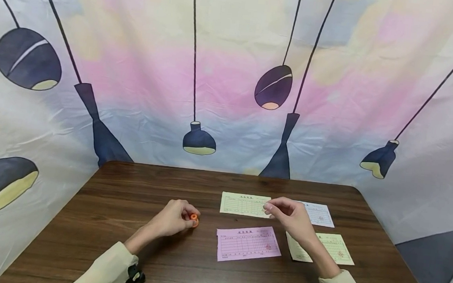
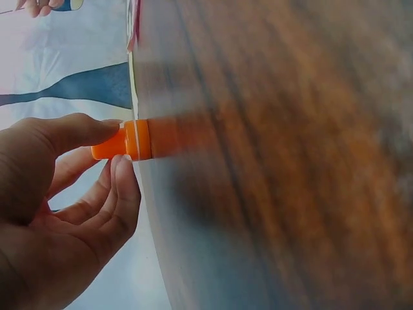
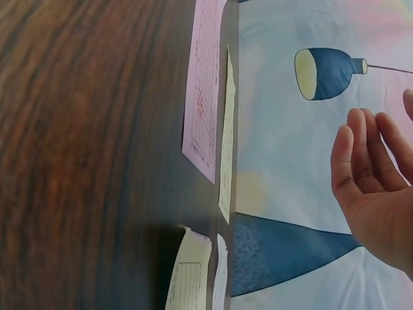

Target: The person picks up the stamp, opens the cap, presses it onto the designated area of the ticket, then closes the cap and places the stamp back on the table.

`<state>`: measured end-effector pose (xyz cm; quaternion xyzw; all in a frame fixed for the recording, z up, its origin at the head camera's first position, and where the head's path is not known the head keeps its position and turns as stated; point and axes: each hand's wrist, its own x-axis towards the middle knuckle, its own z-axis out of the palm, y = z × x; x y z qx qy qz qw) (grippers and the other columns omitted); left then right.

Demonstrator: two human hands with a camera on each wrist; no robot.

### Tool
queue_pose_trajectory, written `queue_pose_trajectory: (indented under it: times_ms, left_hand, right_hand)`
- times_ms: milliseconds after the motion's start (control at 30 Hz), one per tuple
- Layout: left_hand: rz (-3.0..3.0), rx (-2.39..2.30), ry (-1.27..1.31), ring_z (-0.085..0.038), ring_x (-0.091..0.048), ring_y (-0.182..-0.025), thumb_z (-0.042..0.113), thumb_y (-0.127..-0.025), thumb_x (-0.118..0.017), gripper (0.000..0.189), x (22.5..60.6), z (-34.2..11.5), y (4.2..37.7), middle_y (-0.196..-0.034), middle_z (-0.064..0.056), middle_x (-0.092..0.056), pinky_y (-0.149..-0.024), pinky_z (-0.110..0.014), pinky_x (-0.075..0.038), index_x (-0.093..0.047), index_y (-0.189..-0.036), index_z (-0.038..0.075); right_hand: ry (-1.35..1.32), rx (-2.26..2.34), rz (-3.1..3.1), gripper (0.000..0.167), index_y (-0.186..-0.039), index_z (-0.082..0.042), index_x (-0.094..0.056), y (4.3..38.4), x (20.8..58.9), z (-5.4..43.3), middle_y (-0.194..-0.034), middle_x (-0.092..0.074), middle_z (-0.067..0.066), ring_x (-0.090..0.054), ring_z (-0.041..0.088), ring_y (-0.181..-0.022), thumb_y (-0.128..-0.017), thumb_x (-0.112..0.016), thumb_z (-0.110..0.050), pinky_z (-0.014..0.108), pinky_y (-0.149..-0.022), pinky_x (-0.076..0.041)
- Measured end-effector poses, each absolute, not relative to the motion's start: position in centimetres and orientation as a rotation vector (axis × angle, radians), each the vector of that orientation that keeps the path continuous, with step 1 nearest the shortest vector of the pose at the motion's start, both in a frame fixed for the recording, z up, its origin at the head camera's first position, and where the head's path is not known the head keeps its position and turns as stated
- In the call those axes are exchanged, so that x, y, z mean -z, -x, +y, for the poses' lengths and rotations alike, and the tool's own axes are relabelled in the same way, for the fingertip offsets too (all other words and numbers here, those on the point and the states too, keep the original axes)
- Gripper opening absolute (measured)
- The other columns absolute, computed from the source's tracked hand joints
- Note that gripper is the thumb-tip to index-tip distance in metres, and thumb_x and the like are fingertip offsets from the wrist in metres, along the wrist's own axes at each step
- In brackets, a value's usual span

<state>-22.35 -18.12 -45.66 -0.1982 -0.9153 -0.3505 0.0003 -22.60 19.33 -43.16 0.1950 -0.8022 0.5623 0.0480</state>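
Note:
My left hand [image 1: 172, 219] pinches a small orange stamp [image 2: 137, 139] between thumb and fingertips, left of the paper slips. In the left wrist view the stamp stands on the tabletop, its narrower end between the fingers. Over the slips hovers my right hand [image 1: 290, 217], holding nothing, its fingers loosely bent. Its fingertips overlap the right edge of the far yellow slip [image 1: 241, 204] in the head view, while the right wrist view has them apart from the paper. Nearer to me lies a pink slip [image 1: 243, 246] with a red mark.
Behind the right hand lies a white slip [image 1: 319, 215], partly covered by it. Another yellow slip [image 1: 336, 249] is under the right wrist, with a curled edge. All rest on a dark wooden table [image 1: 182, 274], with a patterned cloth [image 1: 230, 92] hanging behind it.

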Motion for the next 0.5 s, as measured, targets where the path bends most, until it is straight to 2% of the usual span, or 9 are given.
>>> queue_pose_trajectory:
  times_ms: [167,267,333,400,500]
  left_hand:
    - [-2.889,1.11,0.594,-0.007,-0.059,-0.07,0.005,-0.088,-0.082,0.02,45.6,-18.1,22.3,-0.086,0.001,-0.071,-0.055,-0.021,-0.048,-0.08,-0.108,0.005]
    - [-2.901,1.118,0.59,-0.008,-0.061,-0.074,0.006,-0.087,-0.083,0.023,45.5,-18.2,22.2,-0.087,0.001,-0.071,-0.058,-0.021,-0.049,-0.079,-0.109,0.005]
    - [-2.912,1.102,0.599,-0.011,-0.063,-0.08,0.01,-0.087,-0.085,0.027,45.3,-18.4,22.1,-0.094,0.0,-0.072,-0.063,-0.021,-0.051,-0.078,-0.112,0.006]
    - [-2.93,1.076,0.604,-0.015,-0.066,-0.089,0.015,-0.085,-0.088,0.035,45.0,-18.7,21.9,-0.104,-0.003,-0.073,-0.069,-0.023,-0.053,-0.076,-0.117,0.006]
    - [-2.967,1.027,0.618,-0.023,-0.067,-0.102,0.024,-0.081,-0.092,0.055,43.9,-19.3,21.6,-0.118,-0.01,-0.07,-0.077,-0.029,-0.056,-0.071,-0.128,0.005]
  right_hand:
    - [-0.602,-1.705,-2.434,0.017,-0.109,-0.01,-0.079,22.9,43.2,19.9,-0.095,-0.079,0.009,-0.075,0.015,-0.082,-0.1,-0.074,-0.023,0.035,-0.076,-0.062]
    - [-0.637,-1.692,-2.421,0.017,-0.112,-0.009,-0.077,23.0,43.1,20.4,-0.094,-0.077,0.006,-0.072,0.012,-0.08,-0.101,-0.072,-0.021,0.032,-0.07,-0.059]
    - [-0.67,-1.674,-2.41,0.019,-0.116,-0.008,-0.076,23.1,43.0,20.9,-0.1,-0.078,0.005,-0.072,0.005,-0.084,-0.102,-0.07,-0.019,0.026,-0.073,-0.059]
    - [-0.713,-1.656,-2.399,0.022,-0.122,-0.005,-0.073,23.4,42.8,21.4,-0.109,-0.079,0.009,-0.072,0.0,-0.093,-0.104,-0.067,-0.016,0.02,-0.079,-0.058]
    - [-0.741,-1.607,-2.405,0.028,-0.132,-0.003,-0.067,23.8,42.5,22.2,-0.124,-0.075,0.019,-0.072,0.003,-0.109,-0.107,-0.062,-0.014,0.015,-0.092,-0.055]
